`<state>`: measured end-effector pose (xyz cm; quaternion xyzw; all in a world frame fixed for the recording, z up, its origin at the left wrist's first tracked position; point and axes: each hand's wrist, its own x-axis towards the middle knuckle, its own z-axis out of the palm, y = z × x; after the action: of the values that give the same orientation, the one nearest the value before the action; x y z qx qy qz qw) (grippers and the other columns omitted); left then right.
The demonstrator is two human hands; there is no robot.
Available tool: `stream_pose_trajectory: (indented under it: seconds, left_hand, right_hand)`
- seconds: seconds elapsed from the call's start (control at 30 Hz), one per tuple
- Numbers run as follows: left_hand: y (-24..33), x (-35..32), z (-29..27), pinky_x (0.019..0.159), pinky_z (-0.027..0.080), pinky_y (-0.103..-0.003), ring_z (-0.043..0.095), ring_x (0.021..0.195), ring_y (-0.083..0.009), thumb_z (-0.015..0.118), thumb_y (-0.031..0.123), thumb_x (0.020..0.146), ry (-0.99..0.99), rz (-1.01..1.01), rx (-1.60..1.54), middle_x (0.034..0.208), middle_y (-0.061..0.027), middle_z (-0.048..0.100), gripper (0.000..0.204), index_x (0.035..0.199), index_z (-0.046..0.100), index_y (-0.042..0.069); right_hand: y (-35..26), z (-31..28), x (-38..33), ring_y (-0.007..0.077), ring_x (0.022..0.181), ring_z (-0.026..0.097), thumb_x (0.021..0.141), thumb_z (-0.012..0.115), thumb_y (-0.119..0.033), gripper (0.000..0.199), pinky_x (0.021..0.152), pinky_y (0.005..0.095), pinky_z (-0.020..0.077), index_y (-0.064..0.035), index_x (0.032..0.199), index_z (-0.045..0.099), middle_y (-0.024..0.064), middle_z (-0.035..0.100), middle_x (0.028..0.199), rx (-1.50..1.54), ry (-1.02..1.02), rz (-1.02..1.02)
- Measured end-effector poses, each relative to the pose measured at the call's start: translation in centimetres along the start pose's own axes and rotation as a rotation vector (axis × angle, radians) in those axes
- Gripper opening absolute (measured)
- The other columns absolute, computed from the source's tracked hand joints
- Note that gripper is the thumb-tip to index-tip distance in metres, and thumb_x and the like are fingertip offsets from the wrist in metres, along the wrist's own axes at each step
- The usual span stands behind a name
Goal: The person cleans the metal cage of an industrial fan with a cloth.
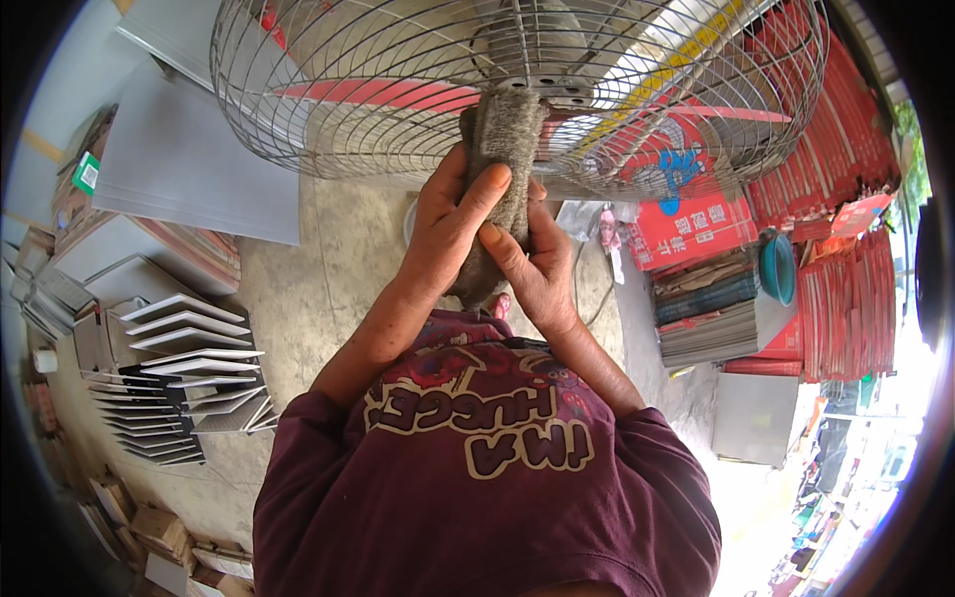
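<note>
Both my hands grip a dark oblong piece with a fuzzy, dusty grey face (512,164), held upright in front of my chest. My left hand (450,217) closes round its left side, thumb pressed on the front. Lower on the right side, my right hand (542,261) is closed on it too, its thumb pointing up. The top end meets the middle of a large fan's wire cage (348,134); I cannot tell whether the two are joined. Red fan blades (383,93) show through the wires.
Grey sheets (199,149) lie at the far left, above a rack of fanned-out white panels (204,363). Stacks of red flat cartons (846,298) stand on the right, with a teal bowl (777,270) against them. A pale box (753,418) sits below.
</note>
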<state>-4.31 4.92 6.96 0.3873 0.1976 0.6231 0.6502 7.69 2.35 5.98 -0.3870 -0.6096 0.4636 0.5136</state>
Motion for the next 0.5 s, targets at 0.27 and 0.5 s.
stream_pose_trajectory:
  seconds: [0.27,0.5]
  left_hand:
    - [-0.2,-0.7,-1.2,0.069,0.051,-0.026,0.062,0.079,-0.0128,0.050,0.027,0.096,0.097,-0.039,0.081,0.091,-0.0100,0.064,0.031,0.111,0.055,0.000]
    - [-0.3,0.5,0.6,0.071,0.049,-0.025,0.061,0.080,-0.0125,0.053,0.025,0.094,-0.013,-0.042,0.114,0.089,-0.0089,0.064,0.030,0.111,0.055,0.000]
  right_hand:
    - [1.0,0.9,0.0,0.0058,0.076,0.052,0.087,0.065,-0.017,0.034,0.066,0.0221,0.0449,0.0050,0.110,0.056,0.0017,0.060,0.084,0.039,-0.012,0.057]
    - [1.5,0.0,-0.3,0.0135,0.096,0.052,0.089,0.061,-0.018,0.043,0.082,0.0259,0.0429,0.0074,0.120,0.048,0.0104,0.055,0.111,0.005,0.071,-0.070]
